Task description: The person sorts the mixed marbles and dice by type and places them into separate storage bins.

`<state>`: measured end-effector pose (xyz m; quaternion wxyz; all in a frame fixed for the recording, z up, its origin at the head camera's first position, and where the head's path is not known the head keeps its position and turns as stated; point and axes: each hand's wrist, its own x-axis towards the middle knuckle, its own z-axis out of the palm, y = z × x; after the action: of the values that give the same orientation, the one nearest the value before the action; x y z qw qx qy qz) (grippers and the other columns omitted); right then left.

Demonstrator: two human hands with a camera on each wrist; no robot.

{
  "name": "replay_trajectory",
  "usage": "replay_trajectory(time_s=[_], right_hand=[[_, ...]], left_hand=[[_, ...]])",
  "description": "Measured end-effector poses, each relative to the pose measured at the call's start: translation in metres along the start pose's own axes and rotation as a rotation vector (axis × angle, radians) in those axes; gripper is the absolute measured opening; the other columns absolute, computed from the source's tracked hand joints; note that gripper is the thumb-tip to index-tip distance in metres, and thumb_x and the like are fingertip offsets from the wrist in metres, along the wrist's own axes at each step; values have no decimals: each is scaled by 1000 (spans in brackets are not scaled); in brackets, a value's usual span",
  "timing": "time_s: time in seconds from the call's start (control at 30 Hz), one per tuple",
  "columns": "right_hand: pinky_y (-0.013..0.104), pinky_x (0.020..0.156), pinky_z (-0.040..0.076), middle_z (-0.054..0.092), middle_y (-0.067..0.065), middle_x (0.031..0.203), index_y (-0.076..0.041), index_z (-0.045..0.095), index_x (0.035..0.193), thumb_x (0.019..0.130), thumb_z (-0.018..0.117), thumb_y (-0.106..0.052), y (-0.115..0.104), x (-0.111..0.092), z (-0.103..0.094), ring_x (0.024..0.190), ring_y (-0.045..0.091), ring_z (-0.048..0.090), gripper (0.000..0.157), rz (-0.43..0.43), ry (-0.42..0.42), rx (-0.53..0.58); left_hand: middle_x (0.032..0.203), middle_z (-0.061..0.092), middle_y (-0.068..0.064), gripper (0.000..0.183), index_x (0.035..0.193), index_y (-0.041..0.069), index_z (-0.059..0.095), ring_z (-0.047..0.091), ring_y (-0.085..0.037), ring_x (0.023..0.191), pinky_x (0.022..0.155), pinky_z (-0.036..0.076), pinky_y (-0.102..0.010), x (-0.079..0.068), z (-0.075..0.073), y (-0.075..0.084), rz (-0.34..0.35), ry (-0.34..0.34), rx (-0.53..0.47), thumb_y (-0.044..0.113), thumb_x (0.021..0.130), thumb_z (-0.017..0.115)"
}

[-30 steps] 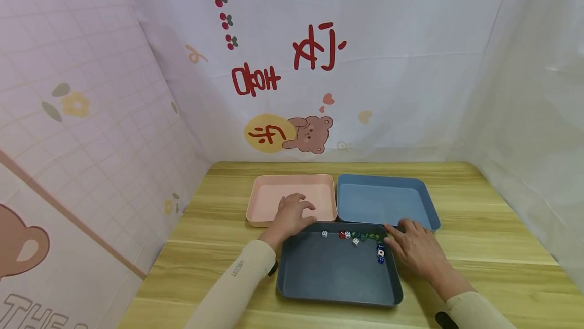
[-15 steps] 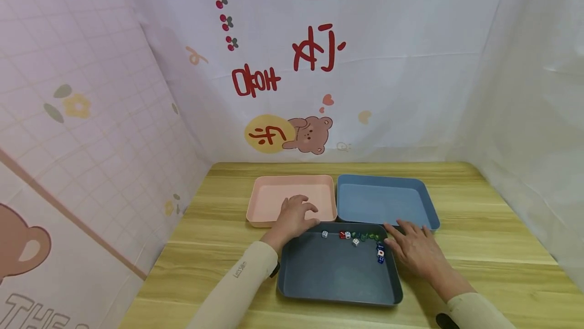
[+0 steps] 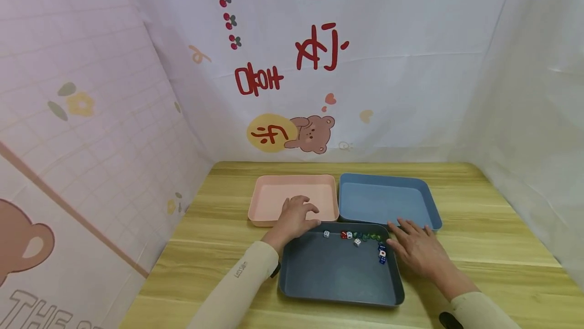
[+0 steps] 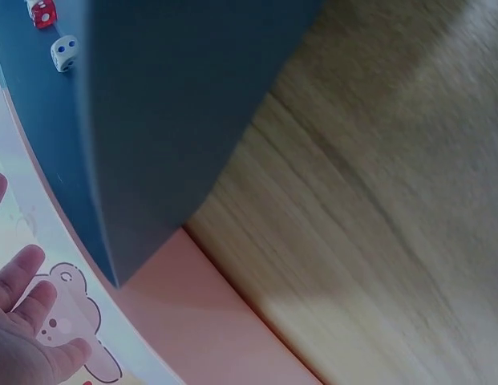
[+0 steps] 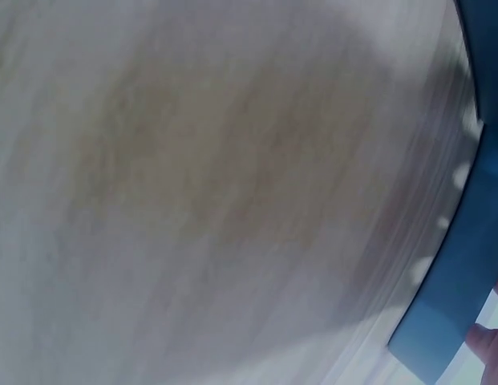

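In the head view my left hand [image 3: 294,218] hovers over the front rim of the pink tray [image 3: 266,220], with the thumb by the dark grey-blue tray's [image 3: 337,278] back left corner. Its fingers are loosely curved and hold nothing. My right hand [image 3: 417,248] lies spread at the dark tray's back right corner, fingertips by the blue tray's [image 3: 388,197] front rim. Along the dark tray's back are a white die [image 3: 326,234], a red die [image 3: 343,235], more white dice [image 3: 358,242] and several green dice [image 3: 374,236]. Blue dice [image 3: 382,260] sit at its right side.
The three trays stand close together on a wood-grain table [image 3: 219,248], pink and blue behind the dark one. A printed white cloth [image 3: 388,65] hangs behind the table. In the left wrist view, the dark tray's outer wall [image 4: 176,120] fills the centre.
My left hand has drifted very slightly right and toward the dark tray. The head view has shifted a little. The right hand, trays and dice stay in place.
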<state>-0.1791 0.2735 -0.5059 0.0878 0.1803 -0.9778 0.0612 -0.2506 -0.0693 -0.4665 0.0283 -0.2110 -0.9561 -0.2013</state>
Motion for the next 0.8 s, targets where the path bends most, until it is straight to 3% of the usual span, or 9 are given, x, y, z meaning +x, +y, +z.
replay_trajectory(time_s=[0.3, 0.57, 0.8], right_hand=[[74, 101, 28, 47, 23, 145, -10, 55, 142, 101, 52, -46, 4, -1, 0, 134, 47, 41, 54, -16, -1, 42], [77, 102, 20, 39, 24, 151, -9, 48, 148, 102, 47, -51, 5, -1, 0, 138, 47, 35, 62, 24, -46, 23], [79, 101, 17, 34, 28, 153, -10, 47, 148, 101, 44, -55, 6, 0, 2, 139, 50, 31, 65, 41, -40, 35]], left_hand=[[139, 54, -10, 29, 114, 20, 75, 41, -29, 136, 116, 19, -57, -2, 0, 0, 0, -2, 20, 36, 90, 74], [140, 53, -10, 28, 113, 20, 76, 39, -29, 137, 116, 17, -58, -3, 0, 6, -4, -29, 33, 35, 89, 75], [139, 53, -8, 27, 111, 25, 76, 40, -28, 136, 115, 20, -60, -3, 5, 7, 10, -43, 99, 38, 88, 75]])
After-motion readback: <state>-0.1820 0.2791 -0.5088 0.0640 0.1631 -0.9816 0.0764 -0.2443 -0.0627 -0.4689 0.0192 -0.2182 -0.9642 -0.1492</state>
